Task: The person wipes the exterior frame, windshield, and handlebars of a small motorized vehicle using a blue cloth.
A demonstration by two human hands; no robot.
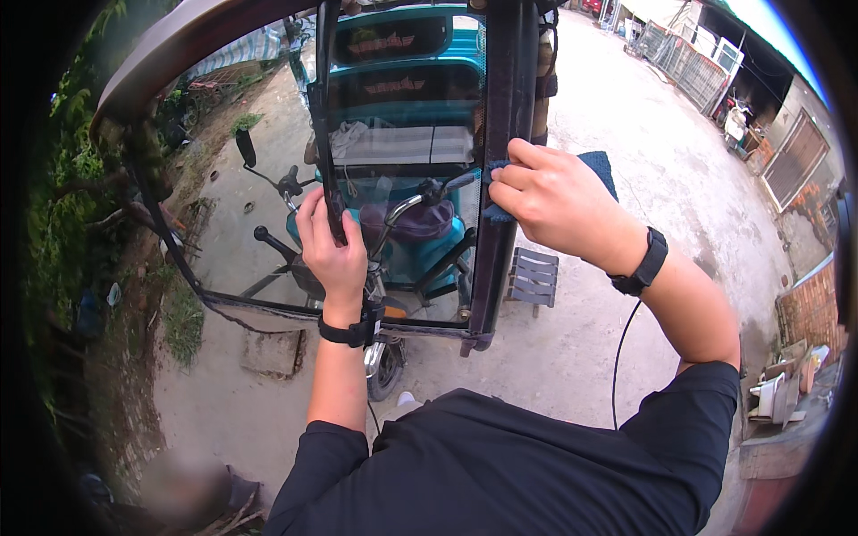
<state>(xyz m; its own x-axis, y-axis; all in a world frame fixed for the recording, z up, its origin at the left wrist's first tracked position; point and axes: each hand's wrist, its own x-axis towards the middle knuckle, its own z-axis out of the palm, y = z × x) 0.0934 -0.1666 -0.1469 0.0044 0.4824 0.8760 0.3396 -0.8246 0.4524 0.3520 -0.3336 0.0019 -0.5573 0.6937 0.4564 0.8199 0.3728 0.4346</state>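
Note:
A teal motor tricycle with a clear windshield (248, 201) in a dark frame stands before me. My left hand (333, 248) grips the lower end of a black bar (328, 134), seemingly a wiper, in front of the windshield. With bent fingers, my right hand (536, 194) presses a dark blue cloth (600, 173) to the dark post (507, 100) at the windshield's right edge; part of the cloth sticks out behind the hand. Through the windshield show the handlebar (405, 211), a purple bag and a seat with striped fabric (402, 145).
A small slatted stool (534, 276) stands on the concrete right of the tricycle. Plants line the left side, near a concrete block (271, 352). A scooter (737, 122) and buildings are at the far right. A blurred round shape lies at the lower left.

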